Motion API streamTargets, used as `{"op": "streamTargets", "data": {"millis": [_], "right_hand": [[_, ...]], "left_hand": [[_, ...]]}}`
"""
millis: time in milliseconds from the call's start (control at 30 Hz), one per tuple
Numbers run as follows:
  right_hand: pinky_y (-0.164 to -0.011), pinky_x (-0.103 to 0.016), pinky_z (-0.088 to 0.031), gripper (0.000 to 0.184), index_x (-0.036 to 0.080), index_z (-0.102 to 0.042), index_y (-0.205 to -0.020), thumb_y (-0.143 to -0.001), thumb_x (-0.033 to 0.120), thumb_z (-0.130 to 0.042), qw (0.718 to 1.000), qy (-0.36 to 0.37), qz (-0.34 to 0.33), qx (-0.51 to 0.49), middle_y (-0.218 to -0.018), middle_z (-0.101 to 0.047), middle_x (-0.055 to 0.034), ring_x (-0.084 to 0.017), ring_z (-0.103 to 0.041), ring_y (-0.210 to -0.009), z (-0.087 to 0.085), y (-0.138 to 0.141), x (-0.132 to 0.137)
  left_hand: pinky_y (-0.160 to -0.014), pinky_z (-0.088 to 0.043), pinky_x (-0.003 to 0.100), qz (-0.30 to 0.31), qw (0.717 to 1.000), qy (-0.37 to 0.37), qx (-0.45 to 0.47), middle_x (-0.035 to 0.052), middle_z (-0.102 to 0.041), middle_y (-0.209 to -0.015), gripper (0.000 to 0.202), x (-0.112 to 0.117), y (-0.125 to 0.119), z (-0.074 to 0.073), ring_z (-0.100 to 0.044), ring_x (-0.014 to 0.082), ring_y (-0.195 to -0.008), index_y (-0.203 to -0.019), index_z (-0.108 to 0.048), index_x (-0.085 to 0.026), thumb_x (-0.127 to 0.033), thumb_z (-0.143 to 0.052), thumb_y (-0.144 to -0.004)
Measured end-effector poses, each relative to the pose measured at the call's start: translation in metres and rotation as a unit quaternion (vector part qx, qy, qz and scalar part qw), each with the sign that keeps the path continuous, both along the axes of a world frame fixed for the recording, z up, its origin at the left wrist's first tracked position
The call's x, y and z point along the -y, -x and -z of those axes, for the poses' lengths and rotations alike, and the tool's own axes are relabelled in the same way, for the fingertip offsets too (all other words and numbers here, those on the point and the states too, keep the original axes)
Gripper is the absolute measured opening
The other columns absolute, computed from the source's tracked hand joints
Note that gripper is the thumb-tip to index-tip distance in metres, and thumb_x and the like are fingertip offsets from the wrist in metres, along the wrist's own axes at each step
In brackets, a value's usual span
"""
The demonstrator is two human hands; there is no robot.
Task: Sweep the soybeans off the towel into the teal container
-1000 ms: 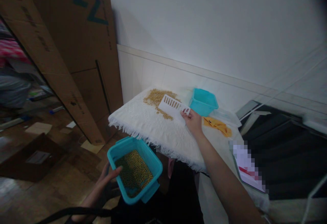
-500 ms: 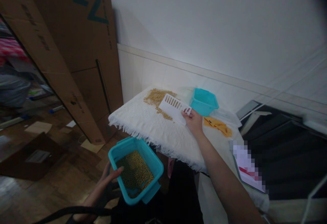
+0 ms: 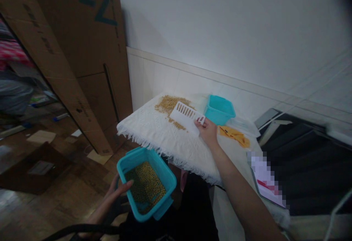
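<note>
My left hand (image 3: pixel 121 189) grips the near-left rim of a turquoise basket (image 3: pixel 165 171), thumb over the edge, below the table's front. Inside the basket lie yellow soybeans (image 3: pixel 152 178) and, on the left, darker green beans (image 3: pixel 136 186). My right hand (image 3: pixel 207 129) is closed on the end of a white slotted plastic plate (image 3: pixel 183 114), held low over the cloth. Loose soybeans (image 3: pixel 172 103) are spread beyond the plate, with a smaller patch on its near side. The plate hides some of them.
A fringed white cloth (image 3: pixel 154 131) covers the table. A second turquoise basket (image 3: pixel 220 110) stands at the back, beside a yellow cloth (image 3: pixel 235 136) and clear plastic. A tablet-like flat object (image 3: pixel 265 182) lies at the right. A tall cardboard box (image 3: pixel 96 50) stands left.
My right hand has shifted slightly left with the slotted plate. My left hand and the basket have stayed almost where they were.
</note>
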State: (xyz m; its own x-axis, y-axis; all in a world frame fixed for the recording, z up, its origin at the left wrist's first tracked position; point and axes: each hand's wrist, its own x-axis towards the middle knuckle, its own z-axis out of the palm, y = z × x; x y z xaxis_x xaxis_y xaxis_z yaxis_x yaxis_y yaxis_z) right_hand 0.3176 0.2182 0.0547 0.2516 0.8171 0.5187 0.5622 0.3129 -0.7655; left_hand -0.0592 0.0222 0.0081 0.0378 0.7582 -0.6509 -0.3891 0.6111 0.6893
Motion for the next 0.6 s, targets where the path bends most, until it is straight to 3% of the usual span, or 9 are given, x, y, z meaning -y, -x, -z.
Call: {"op": "streamTargets", "data": {"millis": [267,600], "right_hand": [[-0.07,-0.038,-0.059,0.046,0.02,-0.078,-0.094,-0.084,0.064,-0.07,1.0,-0.004,0.003,0.01,-0.084,-0.083,-0.0087,-0.029,-0.077,-0.075,0.0004,-0.0001,0.0],[-0.071,-0.036,-0.058,0.039,0.022,-0.076,-0.091,-0.087,0.06,-0.069,0.999,-0.014,0.017,0.034,-0.081,-0.082,-0.0064,-0.027,-0.076,-0.075,-0.0003,0.001,-0.0001]], "left_hand": [[-0.095,-0.067,0.06,0.003,1.0,-0.016,-0.007,0.0203,-0.071,-0.149,0.119,0.0015,0.0001,-0.0028,-0.083,0.042,-0.108,-0.169,-0.026,-0.04,-0.045,-0.097,-0.075],[-0.094,-0.067,0.056,0.015,1.0,-0.019,0.018,0.0198,-0.076,-0.142,0.125,0.0026,0.0017,-0.0029,-0.083,0.0414,-0.109,-0.173,-0.02,-0.039,-0.046,-0.097,-0.075]]}}
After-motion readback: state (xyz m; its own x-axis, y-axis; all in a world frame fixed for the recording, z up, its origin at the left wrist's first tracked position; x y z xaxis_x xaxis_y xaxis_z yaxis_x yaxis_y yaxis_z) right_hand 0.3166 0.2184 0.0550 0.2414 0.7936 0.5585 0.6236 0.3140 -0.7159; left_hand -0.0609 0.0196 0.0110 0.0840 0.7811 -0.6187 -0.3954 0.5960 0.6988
